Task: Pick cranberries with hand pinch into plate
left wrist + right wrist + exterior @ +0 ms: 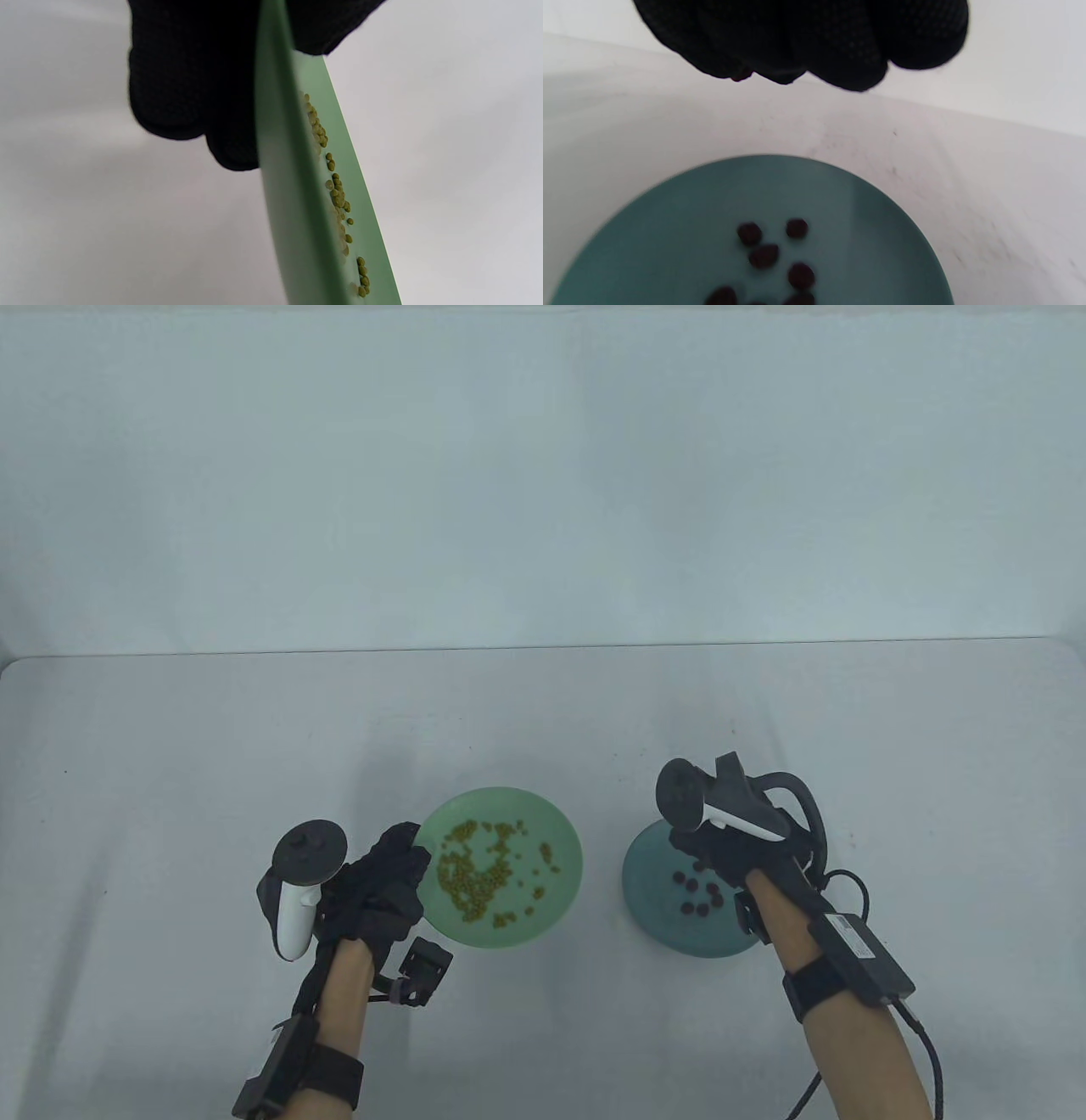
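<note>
Table view, left hand gripping green plate rim, right hand fingers bunched, pinching cranberry above teal plate, axis indiscernible.

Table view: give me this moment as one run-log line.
left hand grips green plate rim | right hand over teal plate, pinching cranberry | cranberries on teal plate

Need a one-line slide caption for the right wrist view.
Gloved right hand hovers above a teal plate holding several dark cranberries.
</note>
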A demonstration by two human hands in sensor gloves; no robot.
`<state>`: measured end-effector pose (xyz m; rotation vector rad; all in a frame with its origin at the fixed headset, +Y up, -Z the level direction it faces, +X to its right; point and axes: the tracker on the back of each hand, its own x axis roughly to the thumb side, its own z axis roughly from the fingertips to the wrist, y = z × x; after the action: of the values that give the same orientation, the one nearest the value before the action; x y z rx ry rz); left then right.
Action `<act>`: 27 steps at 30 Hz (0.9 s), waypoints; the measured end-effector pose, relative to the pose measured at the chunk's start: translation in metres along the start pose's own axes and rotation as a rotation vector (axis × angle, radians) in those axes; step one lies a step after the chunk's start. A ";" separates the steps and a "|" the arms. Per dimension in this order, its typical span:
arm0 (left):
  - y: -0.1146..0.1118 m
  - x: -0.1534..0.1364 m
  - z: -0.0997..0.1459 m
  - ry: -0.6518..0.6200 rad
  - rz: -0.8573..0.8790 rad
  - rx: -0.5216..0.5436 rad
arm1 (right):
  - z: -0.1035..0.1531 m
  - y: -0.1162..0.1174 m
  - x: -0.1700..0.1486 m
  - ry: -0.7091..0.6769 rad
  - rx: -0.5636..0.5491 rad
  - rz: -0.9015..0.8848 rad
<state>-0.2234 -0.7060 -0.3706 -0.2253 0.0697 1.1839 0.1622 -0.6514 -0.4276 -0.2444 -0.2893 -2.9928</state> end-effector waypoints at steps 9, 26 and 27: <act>0.001 0.000 0.001 0.004 -0.002 0.005 | -0.012 0.045 -0.022 0.081 0.110 -0.016; 0.002 -0.001 0.001 0.001 0.002 0.004 | -0.016 0.065 -0.029 0.146 0.145 0.021; 0.002 -0.001 0.001 0.001 0.002 0.004 | -0.015 0.064 -0.029 0.148 0.148 0.024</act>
<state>-0.2253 -0.7057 -0.3698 -0.2226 0.0735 1.1852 0.1977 -0.7138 -0.4362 -0.0120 -0.4851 -2.9273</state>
